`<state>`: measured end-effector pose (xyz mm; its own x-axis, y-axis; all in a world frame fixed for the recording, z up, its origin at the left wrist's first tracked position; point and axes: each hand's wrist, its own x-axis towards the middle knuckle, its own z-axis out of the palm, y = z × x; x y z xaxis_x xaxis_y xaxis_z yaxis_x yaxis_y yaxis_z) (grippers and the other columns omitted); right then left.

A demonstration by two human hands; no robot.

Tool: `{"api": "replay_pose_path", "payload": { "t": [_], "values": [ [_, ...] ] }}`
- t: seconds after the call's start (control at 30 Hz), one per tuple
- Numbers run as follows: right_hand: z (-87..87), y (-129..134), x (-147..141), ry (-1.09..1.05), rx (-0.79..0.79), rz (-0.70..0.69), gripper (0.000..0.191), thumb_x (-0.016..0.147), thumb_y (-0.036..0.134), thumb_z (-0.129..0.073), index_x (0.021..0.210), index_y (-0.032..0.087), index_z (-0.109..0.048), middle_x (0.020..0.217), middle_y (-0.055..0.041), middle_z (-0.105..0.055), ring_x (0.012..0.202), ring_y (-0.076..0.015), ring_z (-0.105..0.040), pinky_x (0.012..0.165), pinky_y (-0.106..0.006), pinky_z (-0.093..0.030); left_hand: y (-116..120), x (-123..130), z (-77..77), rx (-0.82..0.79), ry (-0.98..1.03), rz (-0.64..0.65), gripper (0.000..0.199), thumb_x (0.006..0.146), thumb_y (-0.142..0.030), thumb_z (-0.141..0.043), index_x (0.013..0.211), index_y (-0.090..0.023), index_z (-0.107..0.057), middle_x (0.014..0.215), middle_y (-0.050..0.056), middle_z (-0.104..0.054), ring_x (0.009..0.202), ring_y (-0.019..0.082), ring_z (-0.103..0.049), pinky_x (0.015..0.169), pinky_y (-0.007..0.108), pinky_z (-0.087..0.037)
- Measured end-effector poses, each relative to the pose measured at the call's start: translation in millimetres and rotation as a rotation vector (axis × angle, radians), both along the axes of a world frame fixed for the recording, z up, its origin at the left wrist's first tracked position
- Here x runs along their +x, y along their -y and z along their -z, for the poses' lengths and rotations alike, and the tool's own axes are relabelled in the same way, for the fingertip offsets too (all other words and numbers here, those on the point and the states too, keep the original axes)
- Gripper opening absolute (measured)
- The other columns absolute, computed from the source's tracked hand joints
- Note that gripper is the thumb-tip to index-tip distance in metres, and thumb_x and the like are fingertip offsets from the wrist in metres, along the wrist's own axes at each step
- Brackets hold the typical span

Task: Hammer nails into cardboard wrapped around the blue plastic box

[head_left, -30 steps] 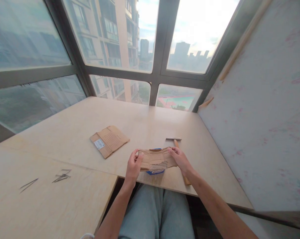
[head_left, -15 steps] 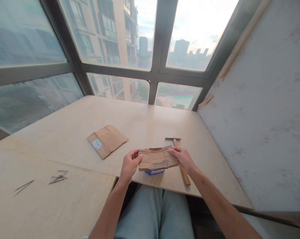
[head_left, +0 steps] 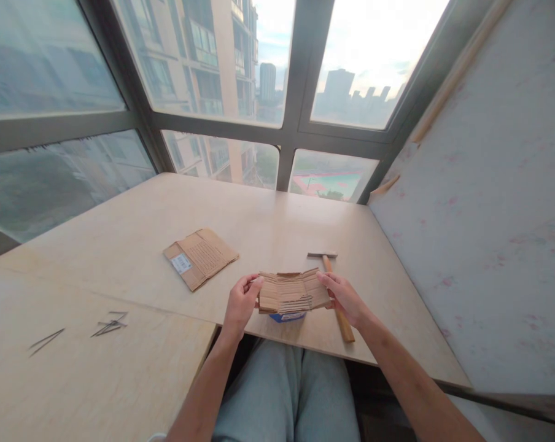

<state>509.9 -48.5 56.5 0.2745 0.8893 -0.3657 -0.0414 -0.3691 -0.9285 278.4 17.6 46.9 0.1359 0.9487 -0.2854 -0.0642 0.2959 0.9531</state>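
Observation:
A creased piece of brown corrugated cardboard (head_left: 290,291) is held level near the table's front edge, over a blue object (head_left: 287,317) that it mostly covers. My left hand (head_left: 242,302) pinches its left end, thumb on top. The right end is between the thumb and fingers of my right hand (head_left: 342,296). Thin metal pieces lie along the cardboard's front part, too small to make out well. Just beyond and beneath my right hand, a hammer (head_left: 344,324) with a wooden handle lies on the table, its head pointing to the window.
A flat folded cardboard piece (head_left: 201,258) with a white label lies left of centre on the pale table (head_left: 134,239). Several thin metal nails (head_left: 110,324) are scattered at the left, two more (head_left: 46,341) farther left. Windows stand behind, a papered wall at the right.
The cardboard's ends now bend upward a little more, and my right hand's grip has shifted slightly at the right end. The view has moved slightly.

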Motion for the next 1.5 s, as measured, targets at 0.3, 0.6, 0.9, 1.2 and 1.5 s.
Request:
{"api": "replay_pose_path", "payload": {
  "t": [0.3, 0.6, 0.9, 1.2, 1.5],
  "values": [
    [-43.9, 47, -22, 0.712, 0.532, 0.277, 0.038, 0.085, 0.05, -0.059, 0.106, 0.019, -0.062, 0.104, -0.0122, -0.065, 0.09, -0.0244, -0.063, 0.073, -0.037, -0.053, 13, -54, 2.7, 0.2, -0.174, -0.187, 0.059, 0.073, -0.055, -0.064, 0.111, -0.01, -0.061, 0.093, 0.01, -0.066, 0.073, 0.016, -0.064, 0.054, 0.024, -0.049],
    [-20.9, 71, -21, 0.724, 0.375, 0.147, 0.046, 0.078, 0.059, -0.059, 0.1, 0.019, -0.066, 0.098, -0.0108, -0.069, 0.079, -0.0255, -0.066, 0.073, -0.039, -0.054, 14, -221, 30.2, 0.426, -0.917, -0.644, 0.035, 0.077, -0.034, -0.053, 0.102, -0.012, -0.065, 0.101, 0.014, -0.066, 0.08, 0.022, -0.063, 0.082, 0.038, -0.052],
    [-15.1, 71, 1, 0.688, 0.15, 0.167, 0.054, 0.07, 0.066, -0.059, 0.101, 0.022, -0.064, 0.097, -0.0117, -0.07, 0.089, -0.0354, -0.067, 0.079, -0.048, -0.054, -16, -312, 50.0, 0.457, -1.367, -0.126, 0.025, 0.078, -0.027, -0.065, 0.101, -0.021, -0.073, 0.106, 0.011, -0.067, 0.104, 0.027, -0.058, 0.094, 0.039, -0.045],
    [31.9, 53, 43, 0.797, 0.001, 0.149, 0.064, 0.068, 0.071, -0.05, 0.104, 0.02, -0.06, 0.1, -0.017, -0.065, 0.09, -0.0374, -0.065, 0.078, -0.051, -0.052, -23, -307, 63.2, 0.504, -1.293, -0.191, 0.015, 0.084, -0.024, -0.056, 0.082, -0.019, -0.07, 0.09, 0.009, -0.068, 0.092, 0.024, -0.06, 0.088, 0.037, -0.046],
    [76.5, 31, 67, 1.001, -0.105, -0.085, 0.083, 0.067, 0.069, -0.043, 0.115, 0.003, -0.058, 0.083, -0.0165, -0.066, 0.079, -0.033, -0.065, 0.071, -0.041, -0.049, -30, -292, 47.3, 0.489, -1.167, -0.41, 0.013, 0.08, -0.026, -0.051, 0.073, -0.019, -0.059, 0.084, 0.009, -0.065, 0.086, 0.025, -0.059, 0.084, 0.038, -0.047]
  ]
}}
